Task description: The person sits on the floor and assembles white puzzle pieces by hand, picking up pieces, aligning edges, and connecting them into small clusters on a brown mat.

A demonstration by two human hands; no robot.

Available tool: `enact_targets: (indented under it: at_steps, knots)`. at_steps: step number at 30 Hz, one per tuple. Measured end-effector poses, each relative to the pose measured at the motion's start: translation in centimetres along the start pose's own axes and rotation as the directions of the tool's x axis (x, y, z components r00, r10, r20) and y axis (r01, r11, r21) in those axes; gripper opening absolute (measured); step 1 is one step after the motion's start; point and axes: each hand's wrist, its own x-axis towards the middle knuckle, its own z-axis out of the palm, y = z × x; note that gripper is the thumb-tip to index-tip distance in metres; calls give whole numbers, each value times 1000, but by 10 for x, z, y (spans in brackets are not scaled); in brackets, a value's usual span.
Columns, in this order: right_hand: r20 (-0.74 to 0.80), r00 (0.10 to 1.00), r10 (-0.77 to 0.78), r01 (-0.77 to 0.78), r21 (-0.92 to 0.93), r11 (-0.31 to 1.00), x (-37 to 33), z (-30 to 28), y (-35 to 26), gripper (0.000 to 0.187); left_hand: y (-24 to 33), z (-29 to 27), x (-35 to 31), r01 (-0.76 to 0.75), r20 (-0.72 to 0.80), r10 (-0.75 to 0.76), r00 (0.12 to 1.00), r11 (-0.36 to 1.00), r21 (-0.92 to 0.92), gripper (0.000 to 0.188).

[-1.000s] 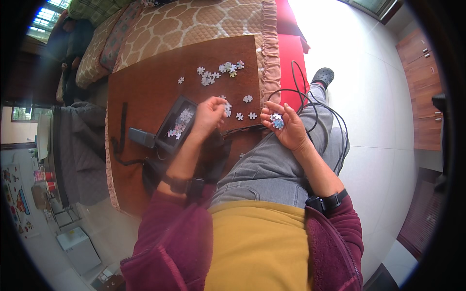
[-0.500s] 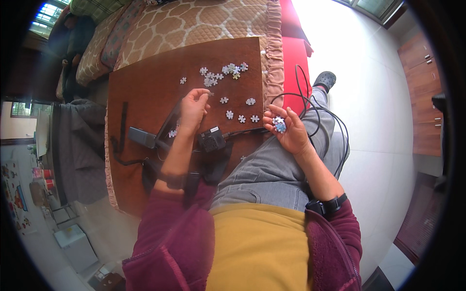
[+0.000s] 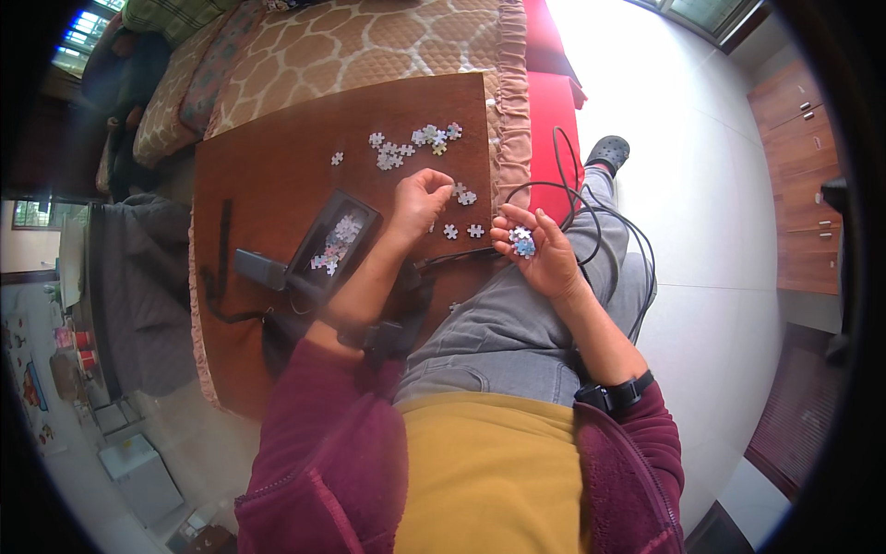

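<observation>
My right hand [image 3: 546,258], palm up with fingers partly curled, cradles several jigsaw puzzle pieces [image 3: 522,242], white and light blue. Over the brown board, my left hand [image 3: 420,205] has thumb and forefinger pinched at a small pale puzzle piece [image 3: 459,188], beside another loose piece [image 3: 468,198]. Two more pieces [image 3: 450,231] lie just below that hand. Farther off sits a loose group of pieces [image 3: 392,152], with a joined-looking cluster [image 3: 434,138] to its right. A dark open box [image 3: 369,219] left of my left forearm holds more pieces [image 3: 340,242].
The brown board [image 3: 268,175] rests on a bed with a patterned quilt [image 3: 388,46]. A grey-blue device [image 3: 260,268] and a black strap [image 3: 226,235] lie at its left. Black cables [image 3: 591,198] loop over my leg near the red bed side [image 3: 552,120].
My left hand has moved right across the board, from beside the far group to the loose pieces near its right edge. The box of pieces shows more now. My right hand stays cupped.
</observation>
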Motion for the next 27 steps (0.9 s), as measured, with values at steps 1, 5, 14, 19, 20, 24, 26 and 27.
enact_targets:
  at_steps: [1, 5, 14, 19, 20, 24, 26, 27]
  knots:
    - [-2, 1000, 0, 0, -5, 1000, 0, 0, 0, 56, -1, 4, 0, 16, 12, -16, 1000, 1000, 11, 6]
    - [3, 1000, -2, 2, 0, 1000, 0, 1, 0, 55, -8, 15, 3, 20, 16, -21, 1000, 999, 44, 5]
    - [6, 1000, -2, 2, 16, 1000, 0, -1, 1, 55, -4, -18, 8, -58, -89, 64, 994, 996, 67, 8]
    - [23, 1000, -12, 11, 37, 999, 0, -2, 2, 54, 1, -75, 18, -77, -282, 121, 952, 984, 163, 7]
    - [19, 1000, -14, 13, 25, 1000, 1, -2, 2, 54, 0, -85, 22, -62, -324, 134, 936, 973, 222, 9]
    - [35, 999, 1, -3, 37, 999, 1, -3, 1, 55, -11, -102, 35, -144, -341, 365, 867, 836, 529, 14]
    - [29, 1000, 6, -7, 36, 999, 0, -3, 0, 54, -14, -97, 40, -84, -330, 276, 903, 865, 495, 17]
    - [25, 1000, 8, -9, 35, 999, 0, -2, 1, 54, -13, -94, 40, -95, -304, 325, 896, 807, 582, 18]
